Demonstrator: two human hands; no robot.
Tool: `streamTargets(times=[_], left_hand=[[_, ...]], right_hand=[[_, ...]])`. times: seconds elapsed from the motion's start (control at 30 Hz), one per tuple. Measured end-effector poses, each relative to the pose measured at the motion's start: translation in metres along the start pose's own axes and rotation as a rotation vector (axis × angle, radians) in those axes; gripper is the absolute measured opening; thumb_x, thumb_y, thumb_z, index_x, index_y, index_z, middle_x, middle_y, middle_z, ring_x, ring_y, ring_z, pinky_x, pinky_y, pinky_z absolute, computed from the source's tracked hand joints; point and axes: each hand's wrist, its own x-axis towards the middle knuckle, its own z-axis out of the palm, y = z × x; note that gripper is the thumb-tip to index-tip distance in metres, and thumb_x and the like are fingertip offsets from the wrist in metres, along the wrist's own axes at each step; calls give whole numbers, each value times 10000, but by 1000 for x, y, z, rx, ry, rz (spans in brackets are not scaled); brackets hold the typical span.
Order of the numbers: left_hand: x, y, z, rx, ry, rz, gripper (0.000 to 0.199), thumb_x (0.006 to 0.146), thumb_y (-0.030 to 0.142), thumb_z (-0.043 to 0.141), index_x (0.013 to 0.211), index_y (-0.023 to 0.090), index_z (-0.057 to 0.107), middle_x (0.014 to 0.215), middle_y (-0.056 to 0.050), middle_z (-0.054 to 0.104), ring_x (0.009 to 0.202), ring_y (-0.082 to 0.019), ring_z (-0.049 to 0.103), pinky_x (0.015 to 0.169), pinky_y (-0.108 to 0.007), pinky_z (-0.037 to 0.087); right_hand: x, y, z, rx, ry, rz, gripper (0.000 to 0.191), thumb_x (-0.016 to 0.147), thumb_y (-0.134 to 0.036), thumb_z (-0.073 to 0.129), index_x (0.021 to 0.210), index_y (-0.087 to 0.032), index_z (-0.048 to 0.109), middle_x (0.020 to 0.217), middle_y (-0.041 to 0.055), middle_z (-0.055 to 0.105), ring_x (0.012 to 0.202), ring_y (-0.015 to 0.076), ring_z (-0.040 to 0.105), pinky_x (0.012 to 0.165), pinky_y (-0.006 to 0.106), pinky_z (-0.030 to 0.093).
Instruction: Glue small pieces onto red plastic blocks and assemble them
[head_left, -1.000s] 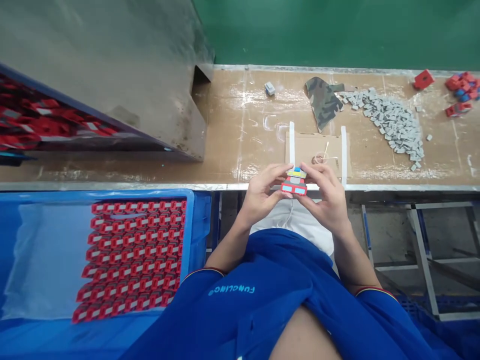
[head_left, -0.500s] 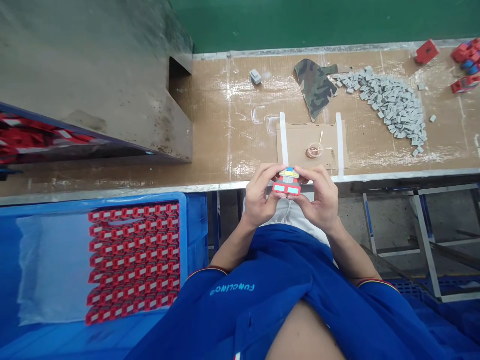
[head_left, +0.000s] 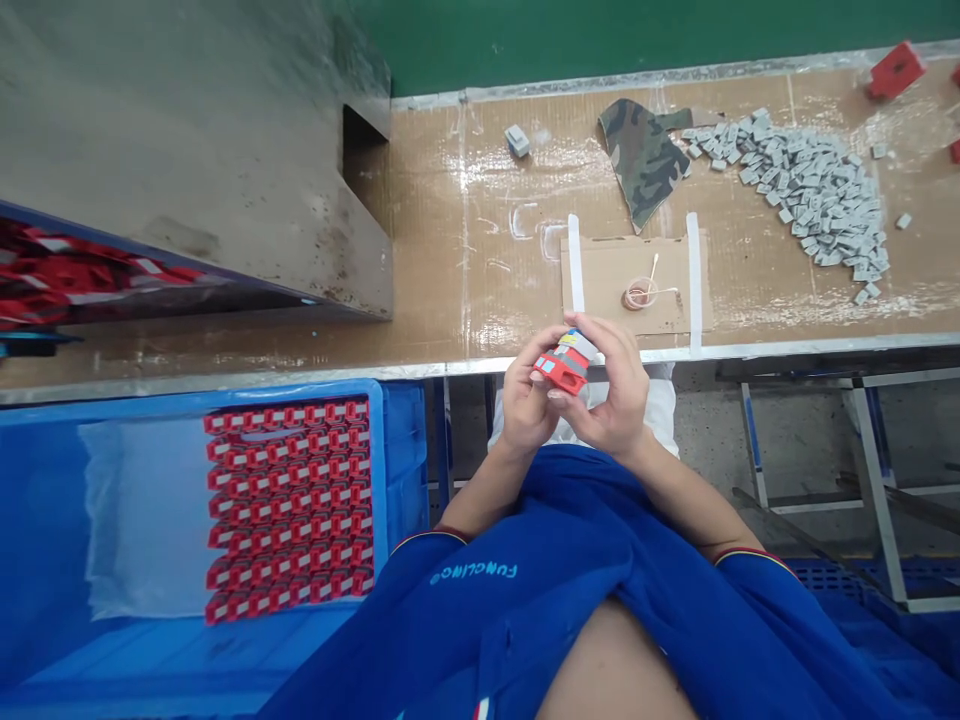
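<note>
Toy [head_left: 564, 368] between two hands at the table's [head_left: 484, 367] near edge

Blue shirt [head_left: 517, 620] nearest; beyond it, the left hand [head_left: 527, 400] and right hand [head_left: 621, 392] are both clamped on the red toy, its blue-and-yellow end toward the table; to the left, a blue tub [head_left: 378, 470] holds rows of red pieces [head_left: 292, 505] beside a pale sheet [head_left: 150, 500]; on the table, two white strips [head_left: 576, 265] cross a cardboard piece [head_left: 607, 260], which bears cotton swabs [head_left: 654, 268]; farther back, a camouflage cloth [head_left: 641, 165] lies just beside a pile of grey bits [head_left: 817, 190]; a red block [head_left: 896, 72] sits near the far edge; behind is a green surface [head_left: 645, 40].
</note>
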Motion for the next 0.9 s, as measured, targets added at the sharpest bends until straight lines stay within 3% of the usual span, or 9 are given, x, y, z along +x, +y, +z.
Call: streamTargets(times=[0.17,0.27,0.43,0.67,0.77,0.9], left_hand=[[-5,5,9,-100,-28,-208,692,817,757,685,1257,224,669,1084,-100,727,1062,-274,718,932,-401,596],[-4,6,11,-101,-32,-275,738,800,784,677,1277,220,664,1070,-111,737,1115,-306,715,934,-427,604],[-2,1,7,-87,-62,-274,686,829,811,601,1184,228,675,1123,-113,735,1161,-314,704,959,-456,594],[-5,-5,-3,6,-59,-285,729,826,861,549,1181,239,684,1050,-107,741,1135,-312,708,932,-466,603],[-4,-7,-6,35,-83,-262,748,832,873,525,1202,245,692,1024,-107,740,1134,-319,710,924,-472,611],[-6,-7,-14,50,-26,-236,776,790,872,605,1251,255,699,966,-86,743,994,-293,737,866,-456,636]], right_hand=[[2,-6,2,-87,3,33,652,937,-551,694,1494,-277,495,1352,136,723,1253,346,691,1059,567,582],[3,-7,3,-151,43,-17,595,950,-499,701,1467,-260,528,1295,135,756,1206,327,724,999,513,610],[5,-1,5,-177,43,-63,560,971,-499,669,1455,-248,543,1268,133,771,1185,317,741,958,481,624],[1,5,6,-100,-88,100,567,914,-667,649,1313,-264,655,1289,131,760,1284,351,690,1048,549,596],[2,4,7,-97,-104,86,547,921,-652,636,1310,-267,657,1314,128,748,1322,356,668,1067,557,587],[7,1,8,-100,-124,20,523,940,-640,615,1312,-275,661,1369,110,725,1339,346,659,1061,541,594]])
